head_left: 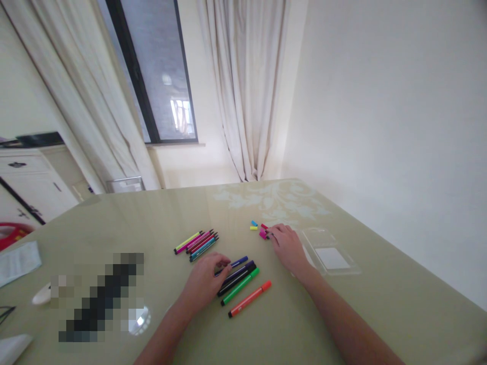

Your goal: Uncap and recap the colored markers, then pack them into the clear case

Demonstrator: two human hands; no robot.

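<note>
My left hand [207,279] reaches over a row of capped markers, its curled fingers and thumb around a blue marker [239,261]. Beside that lie a dark purple marker [243,268], a black marker [238,280], a green marker [240,287] and an orange marker [250,299]. My right hand [287,246] rests low over the table with its fingertips pinched at a pink marker cap [263,233]. Close to it are a red cap [264,226], a yellow cap [253,228] and a blue cap [254,223]. Several uncapped markers [198,243] lie in a group further left.
A clear plastic case [323,248] lies open on the table [152,218], partly behind my right hand. To the left are a white mouse [41,294], a pixelated dark object [102,299] and a pale packet [19,261]. A wall borders the table's right side.
</note>
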